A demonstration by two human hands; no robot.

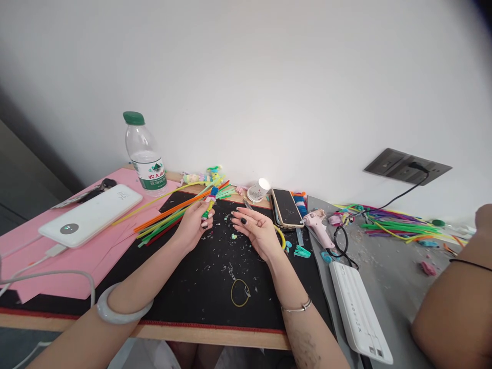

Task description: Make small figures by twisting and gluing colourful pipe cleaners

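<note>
My left hand [194,221] is closed round a small bundle wrapped in coloured fuzzy pipe cleaner [209,206], blue at the top, then purple, yellow and green. Its lower end is hidden by my fingers. To its right, my right hand [257,233] hovers above the black mat [215,277] with fingers stretched and slightly apart, and I see nothing between them. A thin metal tip [247,204] shows just behind those fingers, and a yellow curved piece [282,238] shows beside the wrist. Orange, green and red pipe cleaners [165,220] lie left of my left hand.
A water bottle [144,159] and a white power bank [92,214] stand on pink paper at left. Behind my hands are a paper cup [258,189] and a phone [287,207]. Right are a pink glue gun [320,228], a white power strip [359,310] and another person's arm [457,302].
</note>
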